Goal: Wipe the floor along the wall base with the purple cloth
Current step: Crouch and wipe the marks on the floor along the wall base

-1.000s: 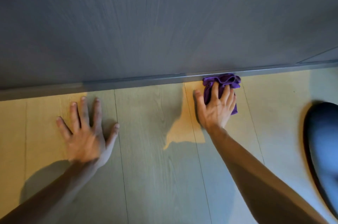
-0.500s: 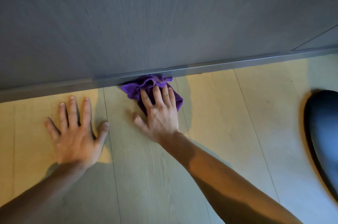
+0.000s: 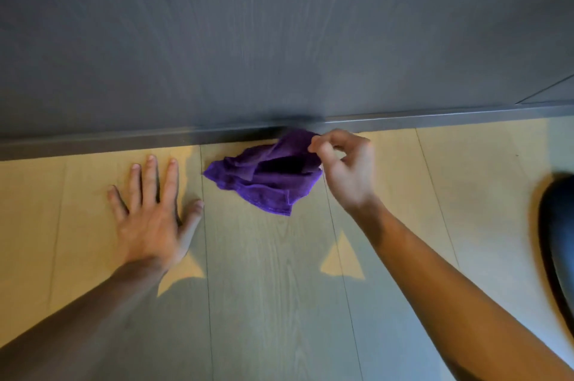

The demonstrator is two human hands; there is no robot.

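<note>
Where it lies: crumpled purple microfibre cloth (image 3: 267, 174) on the pale wood-plank floor (image 3: 279, 287), against the grey wall base strip (image 3: 93, 143).
Right hand (image 3: 346, 166): fingertips pinching the cloth's upper right corner.
Left hand (image 3: 153, 209): flat, fingers spread, just left of the cloth.
Key relation: cloth between both hands, long axis roughly along the wall; right hand nearer.

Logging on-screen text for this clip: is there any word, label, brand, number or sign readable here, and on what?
None: no readable text anywhere in this view.
purple cloth: no tag or label showing.
grey wall panel and baseboard: bare, wood-grain only.
plank floor: no markings.
dark rounded object at the right edge: blurred, nothing legible.
</note>
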